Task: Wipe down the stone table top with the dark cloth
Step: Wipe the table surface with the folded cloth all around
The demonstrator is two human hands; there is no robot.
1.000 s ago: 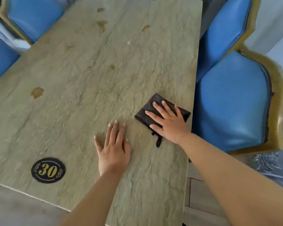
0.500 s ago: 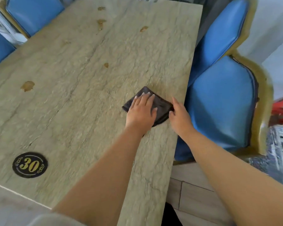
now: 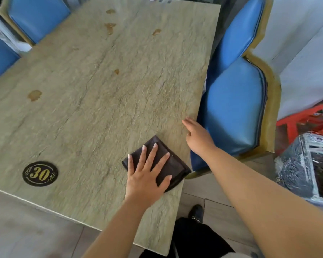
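Note:
The greenish stone table top (image 3: 119,101) fills most of the view. A folded dark brown cloth (image 3: 175,165) lies on it near the right edge, one corner hanging just over the edge. My left hand (image 3: 147,175) presses flat on the cloth with fingers spread. My right hand (image 3: 198,138) rests at the table's right edge, a little beyond the cloth, holding nothing. Brown stains mark the stone: one at the left (image 3: 34,94), one in the middle (image 3: 116,71), several at the far end (image 3: 110,27).
A black round plaque with a gold "30" (image 3: 40,174) sits near the front left corner. Blue padded chairs stand to the right (image 3: 235,108) and at the far left (image 3: 37,13). A grey wrapped object (image 3: 298,170) and a red frame (image 3: 306,118) are on the floor at right.
The cloth passed from my right hand to my left. My left hand slid it back toward me along the right edge. My right hand came off the cloth.

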